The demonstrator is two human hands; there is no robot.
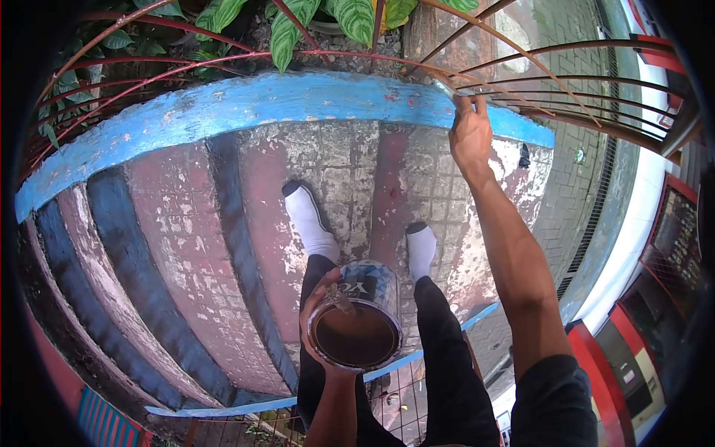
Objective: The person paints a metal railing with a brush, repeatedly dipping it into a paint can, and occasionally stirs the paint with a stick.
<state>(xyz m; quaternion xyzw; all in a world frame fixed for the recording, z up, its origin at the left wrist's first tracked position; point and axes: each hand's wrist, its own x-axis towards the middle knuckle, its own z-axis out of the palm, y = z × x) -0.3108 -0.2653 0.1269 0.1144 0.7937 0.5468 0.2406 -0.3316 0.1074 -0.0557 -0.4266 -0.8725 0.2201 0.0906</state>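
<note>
My left hand [316, 309] is wrapped round the side of a paint can [376, 287], held low in front of my legs. The can has a blue-and-white patterned label, and its open top shows a dark brownish inside. Out at the far right, my right hand [471, 138] has its fingers closed on a slim paintbrush [445, 87], mostly hidden by the fingers. The brush's pale tip is right at the blue-painted ledge [298, 97], close to the metal bars. Patches of worn paint show along that ledge.
My socked feet [305, 220] stand on worn steps [171, 216] with dark painted bands. Rusty metal bars [566, 78] rise along the ledge, with leafy plants [294, 33] behind them. On the right runs a paved path [577, 179] with a drain grate [596, 194].
</note>
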